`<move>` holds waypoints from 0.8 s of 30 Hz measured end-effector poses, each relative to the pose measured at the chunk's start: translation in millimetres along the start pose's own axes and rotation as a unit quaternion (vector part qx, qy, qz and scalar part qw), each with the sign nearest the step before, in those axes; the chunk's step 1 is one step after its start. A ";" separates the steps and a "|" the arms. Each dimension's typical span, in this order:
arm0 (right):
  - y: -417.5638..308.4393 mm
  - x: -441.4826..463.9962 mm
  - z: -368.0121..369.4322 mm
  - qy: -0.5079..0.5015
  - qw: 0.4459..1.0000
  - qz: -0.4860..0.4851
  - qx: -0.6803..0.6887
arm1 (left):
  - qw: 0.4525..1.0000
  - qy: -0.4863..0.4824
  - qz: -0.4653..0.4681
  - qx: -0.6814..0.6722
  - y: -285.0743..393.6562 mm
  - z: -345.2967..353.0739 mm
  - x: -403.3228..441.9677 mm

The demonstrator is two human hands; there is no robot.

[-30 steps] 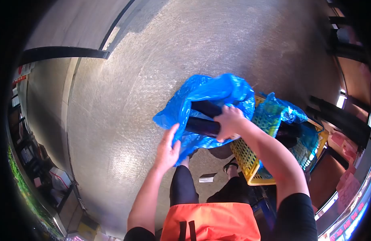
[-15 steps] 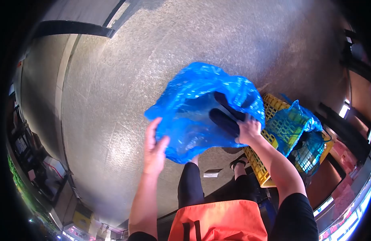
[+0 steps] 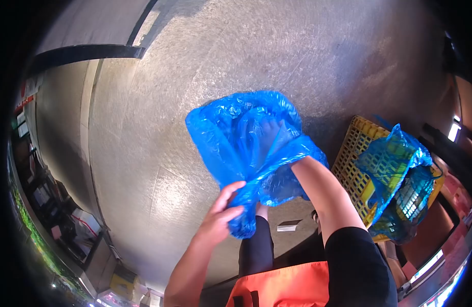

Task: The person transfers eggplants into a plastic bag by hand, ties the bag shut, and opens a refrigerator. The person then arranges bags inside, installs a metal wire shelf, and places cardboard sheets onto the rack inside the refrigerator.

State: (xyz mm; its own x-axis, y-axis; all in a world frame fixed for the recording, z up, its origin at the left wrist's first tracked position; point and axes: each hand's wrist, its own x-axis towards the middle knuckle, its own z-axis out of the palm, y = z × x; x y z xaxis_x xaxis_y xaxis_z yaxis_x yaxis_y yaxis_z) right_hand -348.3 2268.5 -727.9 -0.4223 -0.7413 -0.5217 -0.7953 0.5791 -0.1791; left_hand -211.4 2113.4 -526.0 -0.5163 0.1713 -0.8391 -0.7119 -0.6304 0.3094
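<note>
A thin blue plastic bag (image 3: pixel 215 138) hangs in front of me above the floor, its upper part spread wide. My left hand (image 3: pixel 223 215) pinches the gathered plastic at the bag's lower left, with a bunched end hanging beside the fingers. My right hand (image 3: pixel 269 134) is inside the bag and shows only faintly through the plastic; what its fingers do is unclear. The forearm enters past a fold of the bag. No dark long items can be seen in the bag now.
A yellow crate (image 3: pixel 354 148) stands at the right, holding a blue bag (image 3: pixel 394 158) with green items. A small white card (image 3: pixel 288 225) lies on the floor (image 3: pixel 159 117) near my legs. Shelves with goods (image 3: pixel 46 199) line the left; a dark-edged panel (image 3: pixel 92 51) is at upper left.
The dark long items have gone out of sight. My right hand has moved deeper into the bag, and my left hand has gathered its edge. The crate appears farther right.
</note>
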 end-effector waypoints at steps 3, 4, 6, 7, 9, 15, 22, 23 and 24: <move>14.4 1.6 19.1 -0.037 0.997 0.047 0.040 | 0.987 0.035 -0.047 -0.151 8.1 -11.2 -17.8; 19.1 -6.2 21.9 -0.051 0.996 0.060 0.053 | 0.982 0.037 -0.075 -0.171 4.0 -17.2 -25.4; 33.4 -34.2 20.7 -0.083 0.989 0.089 0.079 | 0.973 0.034 -0.135 -0.185 -8.5 -16.4 -37.1; 39.6 -54.3 17.6 -0.104 0.984 0.110 0.092 | 0.973 0.032 -0.163 -0.161 -15.3 -11.0 -40.8; 54.0 -97.9 7.4 -0.148 0.970 0.157 0.109 | 0.961 -0.052 -0.235 -0.136 -18.9 3.6 -46.8; 50.2 -174.7 -34.8 -0.202 0.955 0.186 0.112 | 0.913 -0.015 0.150 0.379 -32.3 26.8 15.5; 29.2 -72.5 45.7 -0.065 0.982 0.121 0.129 | 0.972 -0.002 0.012 0.233 -23.9 22.7 55.0; 34.8 -67.0 54.6 -0.063 0.981 0.126 0.135 | 0.978 0.010 -0.019 0.209 -14.9 24.7 51.2; 40.6 -64.9 60.8 -0.063 0.979 0.131 0.142 | 0.985 0.016 -0.046 0.164 -9.4 24.1 48.4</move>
State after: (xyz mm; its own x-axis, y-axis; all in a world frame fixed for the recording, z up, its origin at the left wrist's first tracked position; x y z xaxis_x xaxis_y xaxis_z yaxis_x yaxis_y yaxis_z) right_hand -326.7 2360.7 -752.0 -0.5235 -0.5174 -0.6769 -0.5065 0.8279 -0.2411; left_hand -241.2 2145.8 -558.7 -0.4306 0.1901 -0.8823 -0.8734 -0.3341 0.3543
